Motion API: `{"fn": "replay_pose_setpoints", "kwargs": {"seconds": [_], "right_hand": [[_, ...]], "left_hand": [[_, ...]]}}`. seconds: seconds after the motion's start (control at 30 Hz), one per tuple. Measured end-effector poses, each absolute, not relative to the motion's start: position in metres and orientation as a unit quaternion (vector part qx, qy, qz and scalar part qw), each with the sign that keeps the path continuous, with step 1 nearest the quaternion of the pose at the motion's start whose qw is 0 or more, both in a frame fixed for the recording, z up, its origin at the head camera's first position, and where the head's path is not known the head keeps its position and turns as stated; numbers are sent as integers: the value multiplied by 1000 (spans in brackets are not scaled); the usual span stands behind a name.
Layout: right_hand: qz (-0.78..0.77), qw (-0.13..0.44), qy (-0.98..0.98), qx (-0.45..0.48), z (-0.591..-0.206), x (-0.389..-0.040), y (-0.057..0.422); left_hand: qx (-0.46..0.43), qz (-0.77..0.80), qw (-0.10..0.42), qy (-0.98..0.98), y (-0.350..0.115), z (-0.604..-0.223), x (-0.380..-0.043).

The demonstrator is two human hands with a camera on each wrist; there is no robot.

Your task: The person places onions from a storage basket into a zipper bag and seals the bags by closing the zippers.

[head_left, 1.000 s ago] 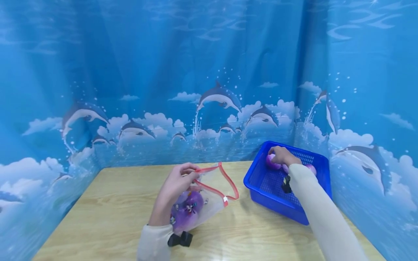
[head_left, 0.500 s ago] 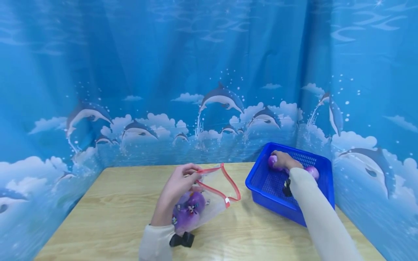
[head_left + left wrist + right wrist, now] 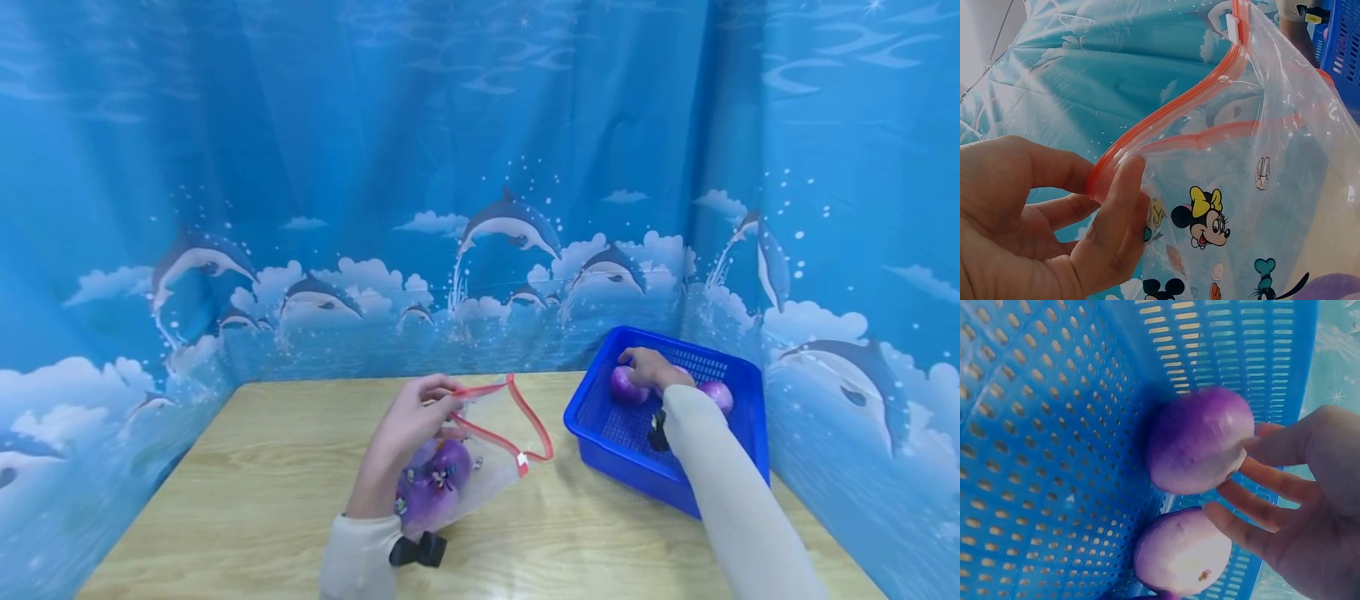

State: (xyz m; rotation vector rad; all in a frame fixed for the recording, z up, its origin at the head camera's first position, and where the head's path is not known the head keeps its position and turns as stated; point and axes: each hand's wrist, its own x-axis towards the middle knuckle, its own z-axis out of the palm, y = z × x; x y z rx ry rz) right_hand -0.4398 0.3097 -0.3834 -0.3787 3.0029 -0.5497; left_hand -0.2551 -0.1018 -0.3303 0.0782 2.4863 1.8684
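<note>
My left hand pinches the red-edged rim of a clear zip bag printed with cartoon characters, its mouth standing wide. Inside the bag lie purple onions, partly covered by the prints and my hand. My right hand reaches into a blue plastic basket. There my thumb and fingertips hold one end of a purple onion near the slotted wall. A paler onion lies right beside it, close under my fingers. Another onion shows to the right of my wrist.
A wooden table carries the bag and the basket. Blue dolphin-print curtains enclose the table at the back and both sides. The basket's raised rim stands around my right hand, close to the right rear corner.
In the basket, the onion at my right fingertips has shifted slightly toward me and shows more of its surface. My left hand keeps its hold on the bag; the view has shifted slightly.
</note>
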Motion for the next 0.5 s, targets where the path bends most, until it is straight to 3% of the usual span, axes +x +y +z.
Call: {"fn": "replay_pose_setpoints", "kwargs": {"seconds": [0.3,0.5], "right_hand": [[-213,146,960,-109,-378,-429,321],[-319,209,924,-15,-378,-410,324]], "left_hand": [[26,601,14,798,-103,-329,-254],[24,603,18,797,-102,-328,-253]]}}
